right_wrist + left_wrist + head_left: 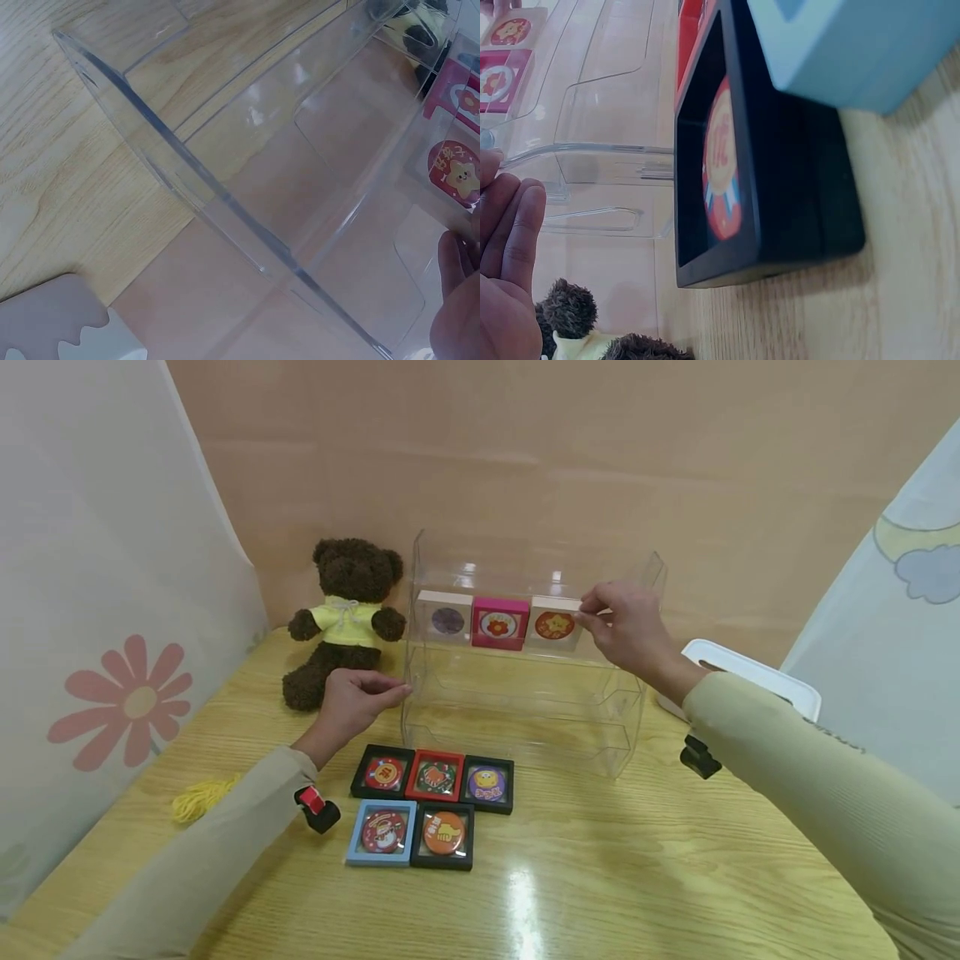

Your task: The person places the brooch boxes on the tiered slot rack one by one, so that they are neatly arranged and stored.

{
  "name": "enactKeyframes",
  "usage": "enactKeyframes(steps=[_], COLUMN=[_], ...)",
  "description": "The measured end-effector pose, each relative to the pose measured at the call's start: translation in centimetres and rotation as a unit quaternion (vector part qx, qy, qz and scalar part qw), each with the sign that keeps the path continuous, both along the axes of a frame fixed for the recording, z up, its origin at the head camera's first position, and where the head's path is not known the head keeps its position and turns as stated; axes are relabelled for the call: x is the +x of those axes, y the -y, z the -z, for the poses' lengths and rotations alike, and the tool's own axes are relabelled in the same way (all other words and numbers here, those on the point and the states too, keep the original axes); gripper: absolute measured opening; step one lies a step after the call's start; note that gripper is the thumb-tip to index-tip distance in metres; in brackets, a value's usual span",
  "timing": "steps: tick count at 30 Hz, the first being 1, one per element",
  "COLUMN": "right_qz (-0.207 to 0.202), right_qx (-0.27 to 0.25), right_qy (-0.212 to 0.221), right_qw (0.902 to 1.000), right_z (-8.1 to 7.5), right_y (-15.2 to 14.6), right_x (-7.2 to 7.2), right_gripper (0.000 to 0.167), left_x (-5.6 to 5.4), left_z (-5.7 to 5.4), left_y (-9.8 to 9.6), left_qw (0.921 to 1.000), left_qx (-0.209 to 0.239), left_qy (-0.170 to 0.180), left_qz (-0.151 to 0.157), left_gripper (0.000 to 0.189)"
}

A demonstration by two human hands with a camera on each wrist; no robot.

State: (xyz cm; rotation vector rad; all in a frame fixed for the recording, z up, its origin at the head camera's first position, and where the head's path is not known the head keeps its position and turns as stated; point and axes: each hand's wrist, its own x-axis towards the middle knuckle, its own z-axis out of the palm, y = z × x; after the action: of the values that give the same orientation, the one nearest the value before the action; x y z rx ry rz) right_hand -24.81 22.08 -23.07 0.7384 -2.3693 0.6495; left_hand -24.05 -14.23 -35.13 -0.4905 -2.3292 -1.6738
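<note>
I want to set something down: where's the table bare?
Bare: the yellow wood-grain table right of the five square framed badges, before the clear plastic rack. Crowded: left of the rack, with brown plush bear, left hand, yellow cord bundle.

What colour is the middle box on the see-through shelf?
The middle box is bright pink; it shows best in the head view.

The head view looked forward and down across the table, the clear rack ahead at twelve o'clock. The left wrist view, rolled sideways, sat close to a black frame, rack toward ten o'clock. The right wrist view faced the rack's end obliquely, near. All three shared the pink box.
</note>
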Motion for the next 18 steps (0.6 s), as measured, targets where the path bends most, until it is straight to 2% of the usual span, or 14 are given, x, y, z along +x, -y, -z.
enactKeyframes(steps=[7,18], right_qz=[0.001,0.003], right_qx=[-0.010,-0.010], right_qy=[0.025,0.027], right_qw=[0.9996,0.9996], right_z=[0.19,0.68], right_y=[0.13,0.04], right_x=[-0.04,-0.13], right_gripper=[0.009,0.010], left_x=[-0.01,0.03], left_z=[0.06,0.24], left_y=[-0.01,-0.02], left_qw=[1.0000,1.0000], left_qx=[0.002,0.001], left_qy=[0.005,0.002], left_qz=[0.002,0.000], left_gripper=[0.027,0.026])
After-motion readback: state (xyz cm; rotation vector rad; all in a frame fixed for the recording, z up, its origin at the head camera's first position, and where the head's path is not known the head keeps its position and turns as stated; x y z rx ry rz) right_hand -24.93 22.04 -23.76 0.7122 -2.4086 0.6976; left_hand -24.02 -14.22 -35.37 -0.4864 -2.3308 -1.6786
